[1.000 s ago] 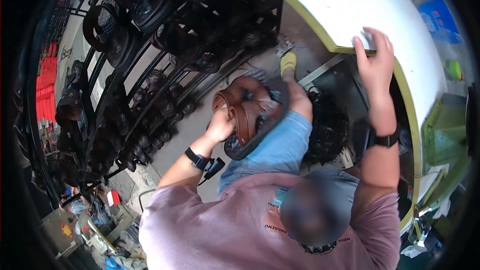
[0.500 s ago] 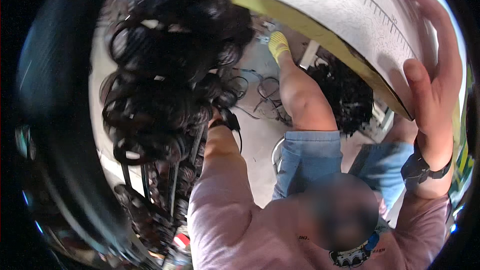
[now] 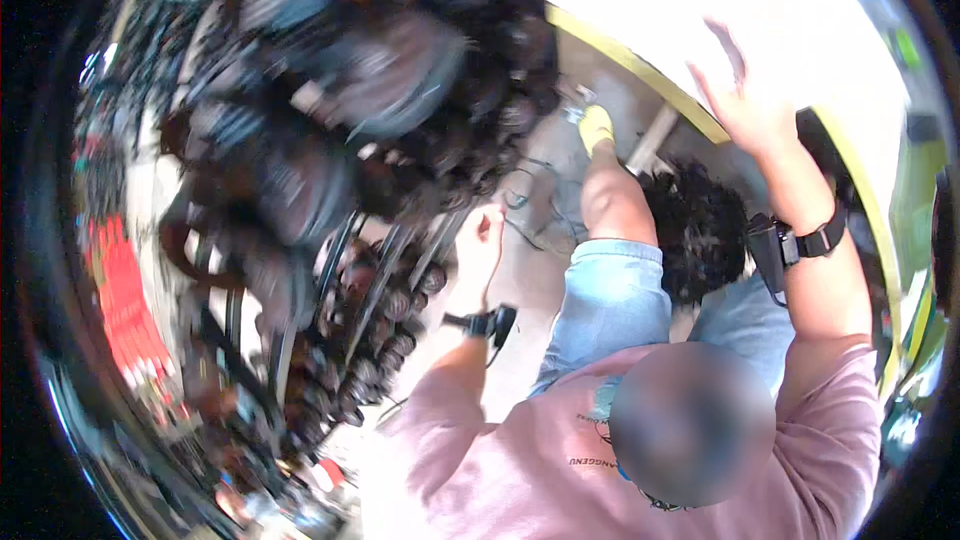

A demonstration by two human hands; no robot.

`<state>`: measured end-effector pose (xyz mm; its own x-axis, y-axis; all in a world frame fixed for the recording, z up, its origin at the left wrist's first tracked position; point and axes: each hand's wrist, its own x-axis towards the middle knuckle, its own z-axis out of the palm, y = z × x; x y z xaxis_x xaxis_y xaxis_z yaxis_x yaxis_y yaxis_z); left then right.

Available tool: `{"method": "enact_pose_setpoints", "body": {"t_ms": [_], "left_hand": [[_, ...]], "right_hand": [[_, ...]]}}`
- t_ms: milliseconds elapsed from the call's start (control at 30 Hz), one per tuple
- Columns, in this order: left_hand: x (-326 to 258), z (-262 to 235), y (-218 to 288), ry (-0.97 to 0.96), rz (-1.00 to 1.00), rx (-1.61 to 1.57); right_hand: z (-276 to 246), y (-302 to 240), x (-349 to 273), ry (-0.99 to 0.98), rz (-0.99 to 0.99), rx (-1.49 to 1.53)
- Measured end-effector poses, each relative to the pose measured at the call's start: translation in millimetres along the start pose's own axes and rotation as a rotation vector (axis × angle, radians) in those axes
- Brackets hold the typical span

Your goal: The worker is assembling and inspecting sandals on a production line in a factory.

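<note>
My left hand [image 3: 480, 240], with a black wrist device, reaches up to the edge of a tall rack [image 3: 330, 270] crowded with dark shoes [image 3: 300, 190]; its fingers are loosely apart and I see nothing in it. My right hand [image 3: 745, 100] lies flat with spread fingers on a white tabletop with a yellow rim [image 3: 640, 60] at the upper right. That wrist carries a black strap with a device [image 3: 790, 245]. The picture is motion-blurred, most of all over the rack.
My bent leg in blue jeans [image 3: 610, 290] ends in a yellow-socked foot [image 3: 597, 125] on the pale floor. A black curly heap [image 3: 700, 230] lies under the table edge. Thin cables [image 3: 530, 210] trail on the floor. Red items [image 3: 120, 310] hang at far left.
A second ago my left hand held a brown shoe near the rack; now that shoe is out of the hand. The view has swung toward the rack. My right hand stays on the tabletop.
</note>
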<state>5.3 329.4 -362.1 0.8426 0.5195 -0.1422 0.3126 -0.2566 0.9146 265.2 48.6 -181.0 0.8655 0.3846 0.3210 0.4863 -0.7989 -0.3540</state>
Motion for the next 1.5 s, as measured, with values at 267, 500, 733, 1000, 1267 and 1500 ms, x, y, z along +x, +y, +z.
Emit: {"method": "enact_pose_setpoints", "body": {"t_ms": [267, 500, 733, 1000, 1267, 1500], "left_hand": [[-61, -137, 236, 0.836, 0.498, 0.868], [11, -134, 243, 0.391, 0.297, 1.041], [77, -129, 226, 0.396, -0.206, 1.215], [92, -125, 240, 0.333, -0.265, 1.193], [117, -114, 247, 0.365, -0.182, 1.062], [119, -99, 253, 0.341, -0.041, 1.009]], "right_hand": [[37, -86, 2, -0.062, -0.705, 0.73], [89, -150, 104, -0.806, 0.648, 2.016], [70, -143, 154, -0.825, 0.639, 2.655], [82, -134, 182, -0.782, 0.763, 2.681], [87, -141, 224, -0.677, 0.731, 2.51], [81, -131, 230, -0.611, 0.706, 2.419]]}}
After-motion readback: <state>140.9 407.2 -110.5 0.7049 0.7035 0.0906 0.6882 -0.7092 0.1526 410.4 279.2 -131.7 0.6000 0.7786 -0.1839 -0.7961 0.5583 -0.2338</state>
